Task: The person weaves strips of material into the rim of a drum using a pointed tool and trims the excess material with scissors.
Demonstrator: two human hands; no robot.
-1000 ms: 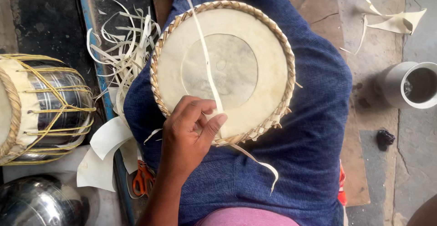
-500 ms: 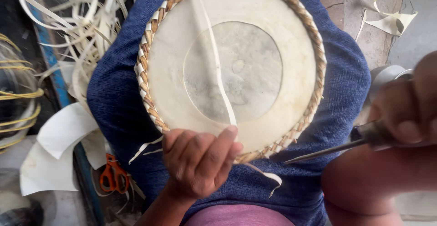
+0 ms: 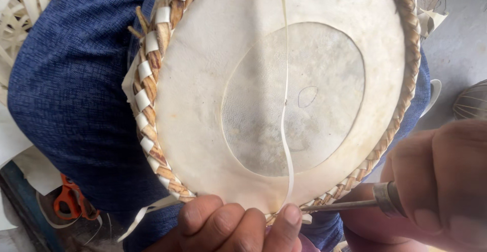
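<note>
Steel awl (image 3: 340, 206) in rt hand (image 3: 436, 181), lft hand (image 3: 233, 229) pinching strip (image 3: 285, 105).

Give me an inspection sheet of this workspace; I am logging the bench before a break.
Surface: blue cloth over the lap bears the work.
Job's things: round drum head with braided rim; thin strip across it; metal awl at the lower rim.
Clutter: orange scissors, pale strips.
Grips: left hand pinches the strip; right hand holds the awl.
Cables: nothing seen.
Surroundings: grey floor.

Matt, smooth hide drumhead (image 3: 284, 95), glossy braided leather rim (image 3: 149, 105), dull metal awl (image 3: 350, 205), blue knit cloth (image 3: 71, 90).
</note>
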